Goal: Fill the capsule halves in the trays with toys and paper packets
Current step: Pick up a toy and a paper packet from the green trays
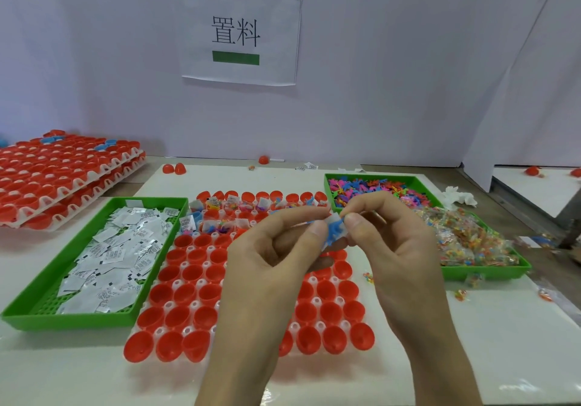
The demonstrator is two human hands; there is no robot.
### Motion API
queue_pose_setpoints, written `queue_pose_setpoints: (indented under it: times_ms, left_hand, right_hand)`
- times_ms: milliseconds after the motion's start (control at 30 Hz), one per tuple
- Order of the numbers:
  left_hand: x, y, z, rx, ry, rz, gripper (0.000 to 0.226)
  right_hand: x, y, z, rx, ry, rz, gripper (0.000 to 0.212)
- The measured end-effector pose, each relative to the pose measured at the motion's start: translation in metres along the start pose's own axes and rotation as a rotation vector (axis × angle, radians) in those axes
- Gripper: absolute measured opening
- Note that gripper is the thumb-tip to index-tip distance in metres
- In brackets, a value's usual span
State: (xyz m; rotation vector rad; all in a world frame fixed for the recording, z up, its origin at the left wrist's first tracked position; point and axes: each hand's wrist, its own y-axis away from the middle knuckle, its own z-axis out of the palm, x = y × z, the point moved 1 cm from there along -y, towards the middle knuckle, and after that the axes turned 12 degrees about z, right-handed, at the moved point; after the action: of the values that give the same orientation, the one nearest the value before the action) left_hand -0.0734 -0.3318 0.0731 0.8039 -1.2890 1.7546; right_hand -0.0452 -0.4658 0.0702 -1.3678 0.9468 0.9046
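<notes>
Head view: left hand (pixel 270 248) and right hand (pixel 386 242) both pinch a blue toy (pixel 334 232) and paper packet (pixel 333 218) between them. They look featherlight and flimsy, best held by fingertips.

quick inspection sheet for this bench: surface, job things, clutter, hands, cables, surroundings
surface: white mat on a tan bench.
job's things: capsule tray in the centre, far rows filled, near red halves empty; green packet tray on the left holding paper packets; green toy tray on the right holding loose toys and bagged toys.
clutter: loose red halves, stray toys, crumpled tissue.
grippers: left hand and right hand pinch a blue toy and a white packet above the capsule tray.
cables: nothing seen.
surroundings: stacked capsule trays at the far left; paper sign on the wall.
</notes>
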Motion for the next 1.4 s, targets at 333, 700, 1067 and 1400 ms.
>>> queue_pose_setpoints:
  times_ms: [333, 700, 1067, 1400]
  left_hand:
    - [-0.013, 0.0, -0.015, 0.097, 0.023, -0.026, 0.026]
    - [-0.025, 0.001, -0.017, 0.093, -0.018, -0.051, 0.023]
    - [-0.031, 0.002, -0.019, 0.068, -0.064, -0.068, 0.022]
    - [-0.029, 0.003, -0.014, 0.068, -0.056, -0.039, 0.024]
  right_hand:
    - [0.068, -0.019, -0.098, 0.332, 0.594, 0.355, 0.016]
    - [0.099, -0.02, -0.1, 0.242, 0.936, 0.629, 0.015]
    - [0.106, -0.016, -0.099, 0.517, 0.586, 0.4, 0.008]
    - [0.083, -0.017, -0.072, 0.457, 0.322, 0.094, 0.018]
